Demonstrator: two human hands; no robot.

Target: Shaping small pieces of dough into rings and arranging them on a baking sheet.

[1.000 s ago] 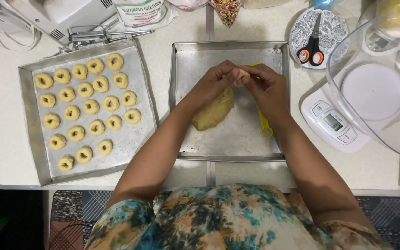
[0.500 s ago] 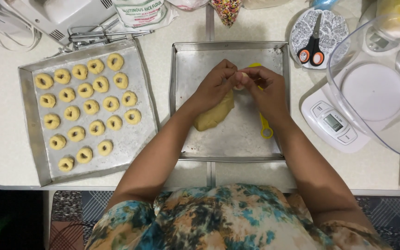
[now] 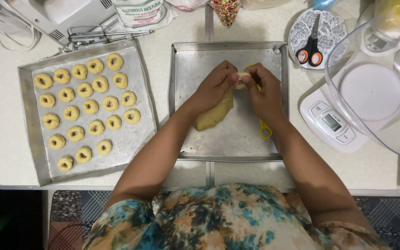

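Both hands, left hand (image 3: pixel 214 88) and right hand (image 3: pixel 265 90), are pinching a small dough piece (image 3: pixel 241 79) with closed fingers, shaping it over the tray (image 3: pixel 181 92); it probably needs gentle, even pressure.

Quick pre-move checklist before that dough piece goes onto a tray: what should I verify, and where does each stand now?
1. Small dough piece pinched between left hand and right hand: ok.
2. Piece formed into a ring like the others: cannot tell, fingers cover it.
3. Free space on the tray of shaped rings, along its right and lower part: ok.
4. Dough lump remaining on the middle tray: ok.
5. Yellow tool lies on the middle tray under the right wrist: ok.
6. Scissors rest away from both hands: ok.
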